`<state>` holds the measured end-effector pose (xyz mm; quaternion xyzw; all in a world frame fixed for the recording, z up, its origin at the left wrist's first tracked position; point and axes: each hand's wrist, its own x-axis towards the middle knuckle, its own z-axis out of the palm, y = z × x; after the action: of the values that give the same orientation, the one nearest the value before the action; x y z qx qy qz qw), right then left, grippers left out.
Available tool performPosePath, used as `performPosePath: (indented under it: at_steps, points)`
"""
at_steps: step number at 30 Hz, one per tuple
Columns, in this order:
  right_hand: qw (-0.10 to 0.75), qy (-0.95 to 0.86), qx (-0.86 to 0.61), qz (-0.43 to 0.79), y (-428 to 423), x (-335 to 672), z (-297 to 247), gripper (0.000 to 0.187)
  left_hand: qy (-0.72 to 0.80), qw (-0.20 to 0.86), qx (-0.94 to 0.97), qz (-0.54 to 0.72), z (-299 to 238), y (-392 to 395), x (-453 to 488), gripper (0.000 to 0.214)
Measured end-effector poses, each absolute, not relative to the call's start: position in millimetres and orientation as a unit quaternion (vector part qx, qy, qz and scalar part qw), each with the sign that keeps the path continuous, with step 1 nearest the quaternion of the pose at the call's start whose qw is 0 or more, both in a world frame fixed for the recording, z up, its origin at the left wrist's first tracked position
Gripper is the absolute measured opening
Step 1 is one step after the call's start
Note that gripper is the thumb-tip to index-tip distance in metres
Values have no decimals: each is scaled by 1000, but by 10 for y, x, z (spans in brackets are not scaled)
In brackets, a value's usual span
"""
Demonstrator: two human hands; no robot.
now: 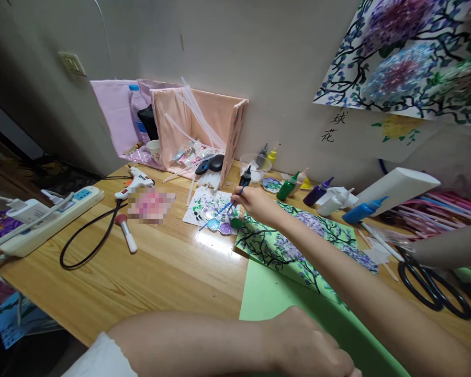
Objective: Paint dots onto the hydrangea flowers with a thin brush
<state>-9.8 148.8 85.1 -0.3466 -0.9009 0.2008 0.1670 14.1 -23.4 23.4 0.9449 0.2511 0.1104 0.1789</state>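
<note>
My right hand (pixel 255 203) reaches forward and pinches a thin blue paintbrush (pixel 220 212), whose tip rests in a small clear paint palette (pixel 217 220) on a paint-stained white sheet (pixel 198 204). Beneath my right forearm lies a green paper painted with dark branches and purple flowers (pixel 286 246). Another plain green sheet (pixel 267 293) lies nearer to me. My left hand (pixel 310 348) rests at the bottom edge on that green sheet with its fingers curled into a loose fist; nothing shows in it.
Paint bottles in green (pixel 287 187), purple (pixel 317 192), white and blue (pixel 363 210) stand behind the painting. Black scissors (pixel 432 285) lie at right beside another person's arm (pixel 447 246). A glue gun (pixel 135 183), power strip (pixel 51 220), black cable and pink fabric box (pixel 204 136) sit left and behind.
</note>
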Motion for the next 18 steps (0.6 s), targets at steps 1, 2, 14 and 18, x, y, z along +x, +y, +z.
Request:
performPosePath:
  at_steps: [1,2,14,18]
  points:
    - [153,-903,-345,204,1483,-87,865,22,253,179,945,107,239,-235,143,31]
    - [143,-904,-345,209,1479,-75,879,23,256,174,944,111,238,-239,144,30]
    - [245,-862,-384,224,1488,-34,913,21,273,124,934,195,179,-279,142,28]
    - [192,-869,-394,231,1500,-53,850,19,264,121,936,199,172,-269,141,30]
